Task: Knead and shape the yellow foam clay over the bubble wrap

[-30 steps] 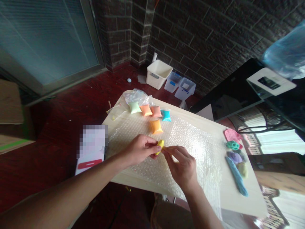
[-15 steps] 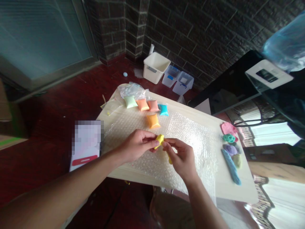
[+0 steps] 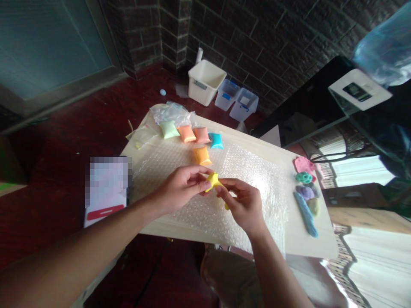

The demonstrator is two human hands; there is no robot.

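A lump of yellow modelling clay [image 3: 212, 181] with pointed corners is held above the bubble wrap [image 3: 205, 216]. My left hand [image 3: 183, 188] pinches its left side between thumb and fingers. On the other side, the thumb and forefinger of my right hand [image 3: 242, 203] grip a drawn-out part of the same clay. A bit more yellow shows below the right fingers, mostly hidden by them. Just beyond my hands lies an orange clay packet [image 3: 202, 155]. Behind it sit a pale green packet [image 3: 169, 129], two peach-coloured packets [image 3: 186, 134] and a blue packet [image 3: 216, 140].
Shaped clay pieces lie at the table's right end: pink [image 3: 304, 164], green [image 3: 303, 177], purple [image 3: 305, 192] and a long blue roll [image 3: 306, 214]. Crumpled clear plastic [image 3: 173, 113] rests at the far left corner. Bins [image 3: 205, 87] stand on the floor behind the table [image 3: 321, 246].
The yellow clay now shows more points and a stretched part towards my right hand. Both hands keep their hold on it. The whole view has shifted slightly.
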